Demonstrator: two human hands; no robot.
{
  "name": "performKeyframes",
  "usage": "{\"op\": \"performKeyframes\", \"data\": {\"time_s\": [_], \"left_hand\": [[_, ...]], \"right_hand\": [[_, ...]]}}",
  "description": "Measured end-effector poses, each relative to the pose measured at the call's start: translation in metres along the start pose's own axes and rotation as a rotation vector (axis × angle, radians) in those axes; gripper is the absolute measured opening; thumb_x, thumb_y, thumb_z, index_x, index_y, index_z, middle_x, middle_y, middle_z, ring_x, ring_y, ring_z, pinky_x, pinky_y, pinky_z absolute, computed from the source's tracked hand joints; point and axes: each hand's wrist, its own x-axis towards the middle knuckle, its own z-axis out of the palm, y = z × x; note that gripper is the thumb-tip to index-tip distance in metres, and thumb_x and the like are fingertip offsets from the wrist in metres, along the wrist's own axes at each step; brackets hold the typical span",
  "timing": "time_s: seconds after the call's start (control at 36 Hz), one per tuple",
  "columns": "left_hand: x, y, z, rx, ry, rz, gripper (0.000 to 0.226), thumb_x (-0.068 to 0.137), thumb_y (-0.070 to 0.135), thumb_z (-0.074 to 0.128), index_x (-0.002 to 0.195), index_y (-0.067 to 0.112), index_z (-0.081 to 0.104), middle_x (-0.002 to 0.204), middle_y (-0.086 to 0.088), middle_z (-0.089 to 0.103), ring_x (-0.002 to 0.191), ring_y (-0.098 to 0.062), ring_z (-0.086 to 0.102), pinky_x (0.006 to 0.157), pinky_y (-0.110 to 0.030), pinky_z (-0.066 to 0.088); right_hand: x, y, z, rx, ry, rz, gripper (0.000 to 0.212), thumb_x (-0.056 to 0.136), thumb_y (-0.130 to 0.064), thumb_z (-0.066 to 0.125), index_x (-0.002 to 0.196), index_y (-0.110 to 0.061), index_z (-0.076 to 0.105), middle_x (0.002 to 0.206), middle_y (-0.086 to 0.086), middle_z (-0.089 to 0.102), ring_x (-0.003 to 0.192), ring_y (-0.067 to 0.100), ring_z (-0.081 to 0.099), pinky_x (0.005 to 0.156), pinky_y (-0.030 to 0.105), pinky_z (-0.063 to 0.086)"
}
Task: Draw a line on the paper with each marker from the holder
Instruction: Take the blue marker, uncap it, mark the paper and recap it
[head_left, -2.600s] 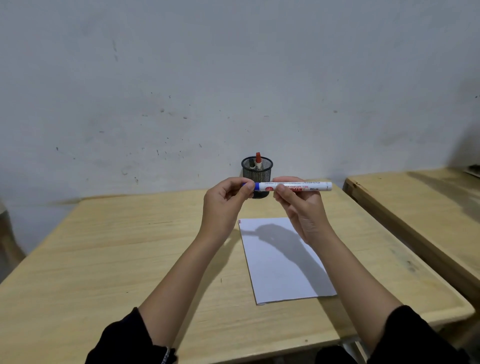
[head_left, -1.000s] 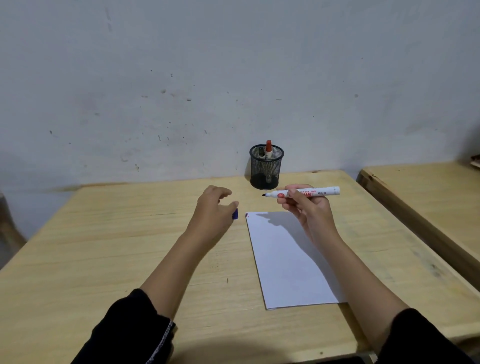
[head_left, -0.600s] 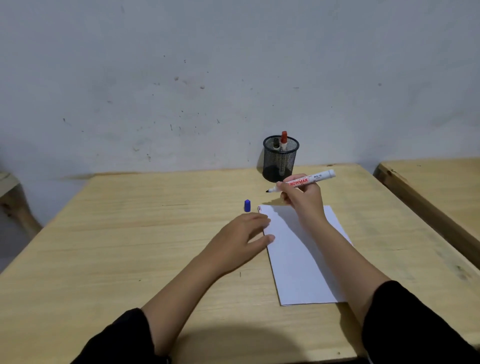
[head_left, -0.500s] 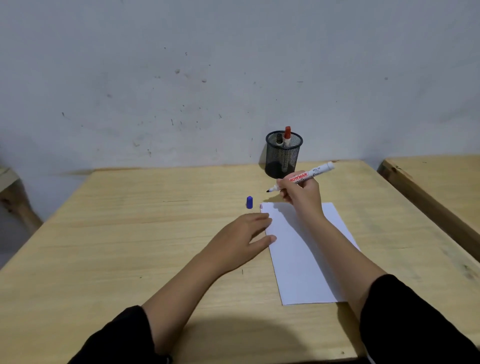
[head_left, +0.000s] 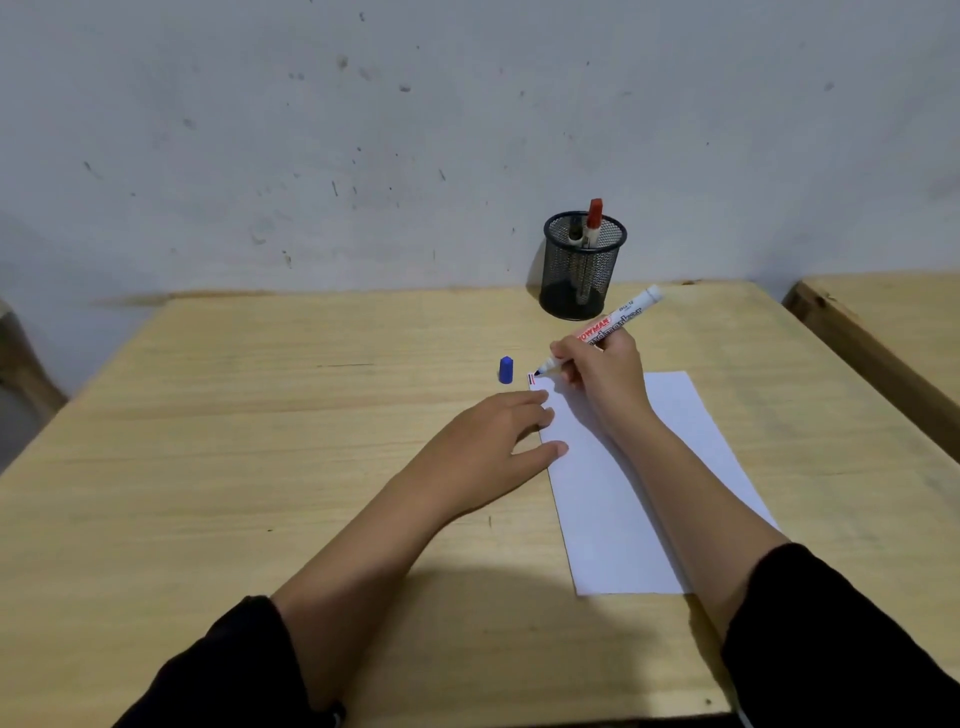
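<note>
A white sheet of paper (head_left: 670, 467) lies on the wooden table (head_left: 260, 441). My right hand (head_left: 602, 379) grips an uncapped white marker (head_left: 618, 319), its tip at the paper's far left corner beside short red and dark marks (head_left: 531, 379). My left hand (head_left: 493, 447) lies flat with fingers spread, fingertips on the paper's left edge. The marker's blue cap (head_left: 506, 370) stands upright on the table just left of the paper. A black mesh holder (head_left: 582, 275) at the back holds a red-capped marker (head_left: 593, 218) and a dark one (head_left: 574, 231).
A stained white wall rises right behind the table. A second wooden table (head_left: 893, 332) stands to the right across a narrow gap. Part of a wooden piece shows at the far left edge (head_left: 21, 364).
My left hand pulled the blue cap off, set it on the table and came to rest on the paper's edge. My right hand lowered the marker tip to the paper's corner.
</note>
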Motion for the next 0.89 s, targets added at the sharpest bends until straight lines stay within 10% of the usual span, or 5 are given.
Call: {"op": "performKeyframes", "data": {"time_s": [0.89], "left_hand": [[-0.0003,0.0022,-0.0028,-0.004,-0.011,0.005,0.035,0.091,0.039,0.053,0.110,0.011,0.061,0.130,-0.002,0.056,0.116,-0.016,0.051,0.096,-0.037,0.044]], "right_hand": [[-0.0006,-0.0027,0.0025,-0.212,0.009,-0.042,0.008,0.083,-0.005,0.057,0.079,-0.006,0.049,0.069,0.005,0.049,0.060,0.012,0.049,0.042,0.007,0.042]]}}
